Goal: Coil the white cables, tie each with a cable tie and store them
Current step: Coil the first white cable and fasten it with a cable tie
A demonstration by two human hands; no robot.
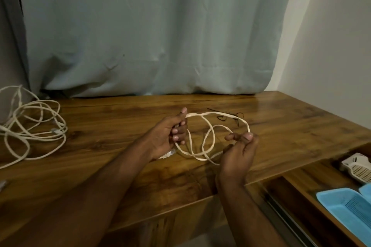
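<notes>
A flat white cable (pixel 202 118) hangs in loose loops between my two hands above the wooden table (pixel 112 118). My left hand (pixel 170 134) is closed around one part of it, with the plug end (pixel 167 154) sticking out below the palm. My right hand (pixel 240 149) pinches another part between thumb and fingers. A tangled heap of other white cables (pixel 34 126) lies on the table at the far left. Thin black cable ties (pixel 226 116) lie on the table behind the held loops.
A grey-blue curtain (pixel 150 36) hangs behind the table. At the lower right an open wooden drawer (pixel 297 190) holds blue plastic baskets (pixel 349 206) and a white perforated plastic item (pixel 357 168). A pale wall (pixel 331 56) borders the right side.
</notes>
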